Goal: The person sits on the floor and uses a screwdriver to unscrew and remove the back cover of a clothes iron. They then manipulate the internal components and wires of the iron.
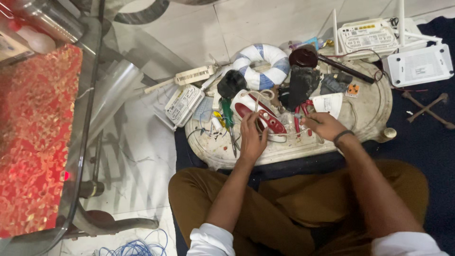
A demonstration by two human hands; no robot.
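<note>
Red-and-white clothes iron [258, 113] lies on its side near the centre of an oval whitish marble slab [374, 102] on the floor, w/ its cord looped over it; left hand [252, 137] rests on the iron's near edge, fingers curled against it, grip loose, can't tell if it truly clamps; right hand [323, 125] sits just right of the iron, fingers bent round thin wires beside red-handled pliers [300, 118], how tight can't tell. A green-handled screwdriver [228, 118] lies just left of the iron; black iron parts [299, 86] behind it; a white-and-blue ring of wrapped cord [263, 64] at the slab's far edge; a white paper slip [329, 103] right of the pliers.

Slab sits partly on a dark blue mat [417, 137], partly on pale tiled floor [189, 33]; person sits cross-legged at its near edge, knees touching the mat. Slab is crowded; barest patch is its right end. Left: glass tabletop [80, 142] w/ red patterned cloth [33, 137], its edge near the slab. White routers: 4 in all, 2 at left [184, 104], 2 at top right [417, 64]; 1 cross wrench [429, 109] on the mat; blue wire coil [137, 246] on the floor near the left knee.
</note>
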